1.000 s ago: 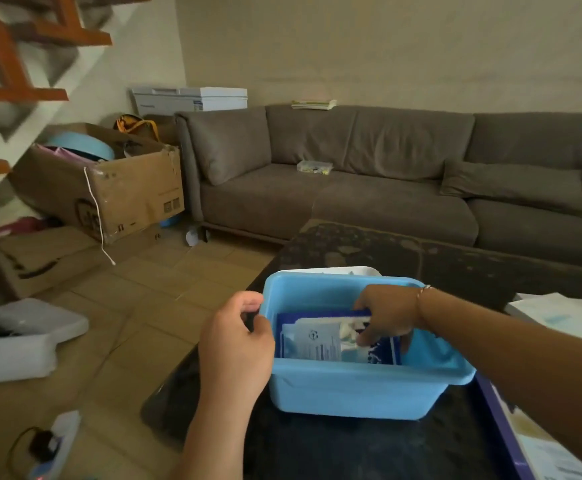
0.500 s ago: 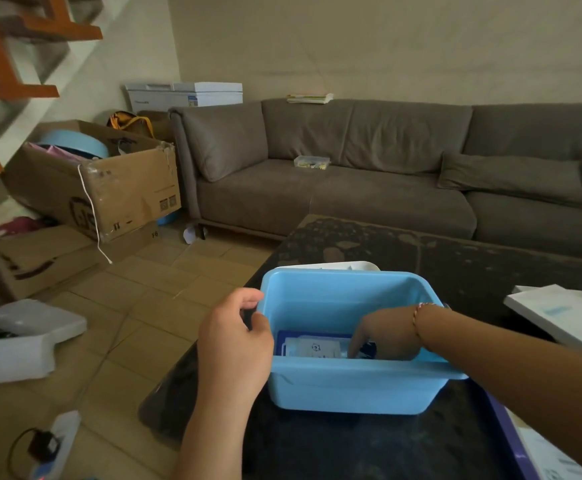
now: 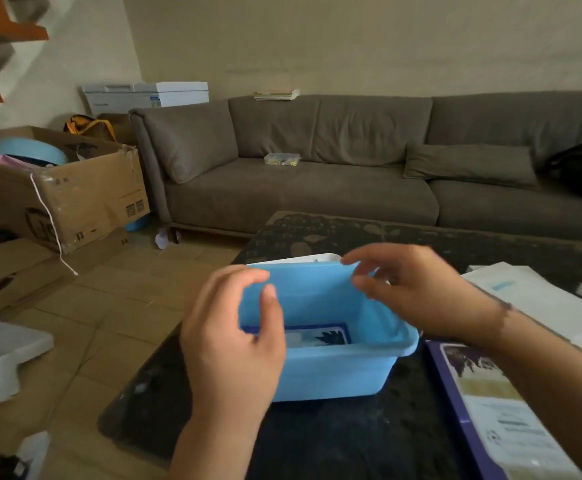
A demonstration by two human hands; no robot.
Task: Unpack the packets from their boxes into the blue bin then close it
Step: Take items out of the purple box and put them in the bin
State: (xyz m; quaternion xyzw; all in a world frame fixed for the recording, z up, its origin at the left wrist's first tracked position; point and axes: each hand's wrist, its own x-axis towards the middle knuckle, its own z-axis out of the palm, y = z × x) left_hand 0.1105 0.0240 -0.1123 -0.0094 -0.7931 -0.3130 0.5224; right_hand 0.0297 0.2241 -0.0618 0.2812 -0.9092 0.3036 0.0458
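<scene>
Hands: my left hand (image 3: 229, 344) loosely curled at blue bin's (image 3: 334, 372) near-left rim, empty; right hand (image 3: 411, 292) relaxed above far-right rim, empty | packets (image 3: 317, 336) flat on bin floor | white lid (image 3: 296, 259) behind bin on table (image 3: 334, 441), likely next.
</scene>
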